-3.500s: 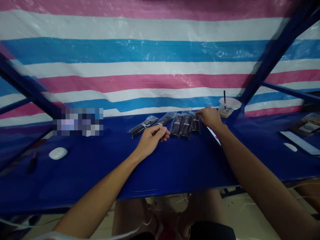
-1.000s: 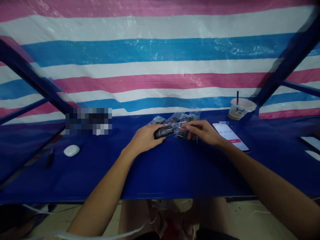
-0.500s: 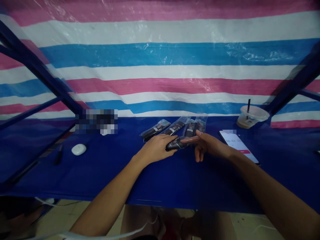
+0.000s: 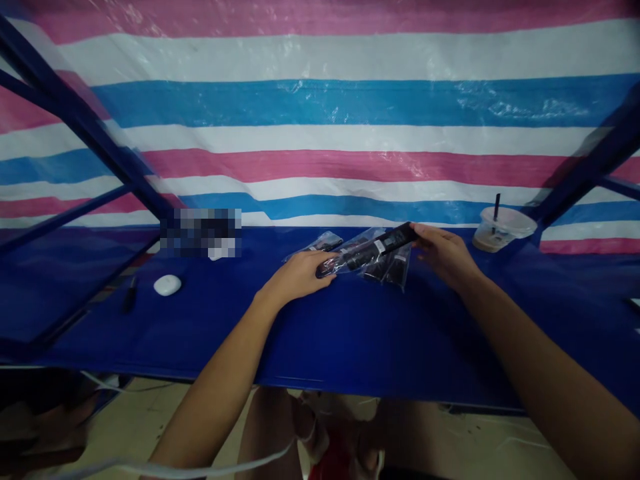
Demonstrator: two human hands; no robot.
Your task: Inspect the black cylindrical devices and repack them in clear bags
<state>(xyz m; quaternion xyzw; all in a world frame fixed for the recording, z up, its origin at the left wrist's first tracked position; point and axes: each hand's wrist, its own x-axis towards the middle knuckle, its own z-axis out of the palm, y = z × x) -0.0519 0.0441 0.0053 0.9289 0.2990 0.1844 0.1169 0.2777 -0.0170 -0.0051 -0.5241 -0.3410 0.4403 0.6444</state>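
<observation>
Right hand [image 4: 447, 252]: thumb and fingertips pinched on the upper end of a slim dark item [image 4: 395, 240], held slanting, that end raised toward the right. Pale label partway along its side. Left hand [image 4: 300, 275]: thumb and fingers closed around a film-wrapped dark end [image 4: 327, 266], lower and to the left. Clear film shows between the two dark parts; cannot tell whether they are one piece.

The slim item passes above dark packets [image 4: 398, 268] in clear plastic, which lie on the blue table [image 4: 350, 347]. Another packet [image 4: 327, 241] lies behind the left hand, partly hidden by it.

Farther left: rounded white object [image 4: 167, 285]; a thin dark object [image 4: 131, 297] just beside it, blurred. Behind them, a pixelated patch, contents unreadable.

Right, well apart from the packets: clear cup [image 4: 487, 239], pale brown liquid in the bottom, black straw [image 4: 497, 208] upright. Back: striped sheet [image 4: 320, 103] in pink, white and blue, between blue frame bars [image 4: 87, 137].
</observation>
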